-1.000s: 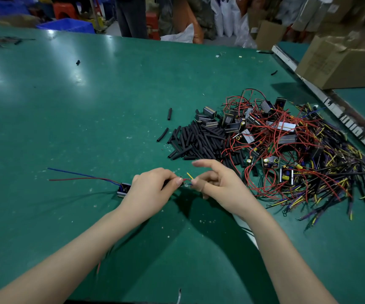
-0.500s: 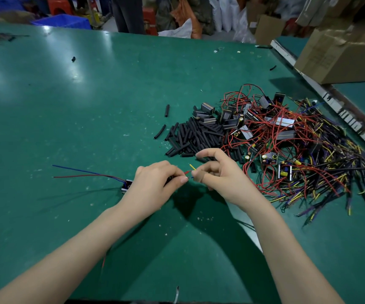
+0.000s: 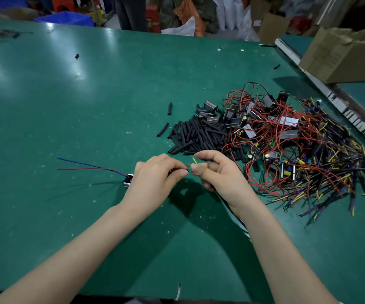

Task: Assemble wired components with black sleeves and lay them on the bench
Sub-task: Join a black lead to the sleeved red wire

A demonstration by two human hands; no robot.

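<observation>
My left hand (image 3: 155,181) grips a small wired component (image 3: 128,180) low over the green bench (image 3: 67,106); its blue and red leads trail to the left. Thumb and forefinger pinch a red wire end at the fingertips. My right hand (image 3: 218,174) faces it, pinching a wire with a yellow tip (image 3: 194,160) that sticks up; dark wires run back under that wrist. The two wire ends meet between the fingertips. A heap of black sleeves (image 3: 199,134) lies just beyond the hands.
A tangle of red, yellow and dark wired components (image 3: 297,145) spreads to the right. Two loose sleeves (image 3: 169,108) lie left of the heap. A cardboard box (image 3: 339,55) stands at the far right on a neighbouring bench. A person stands beyond the far edge.
Both hands stay together at the same spot, fingertips working the wire ends. The view has shifted slightly; nothing was picked up or put down.
</observation>
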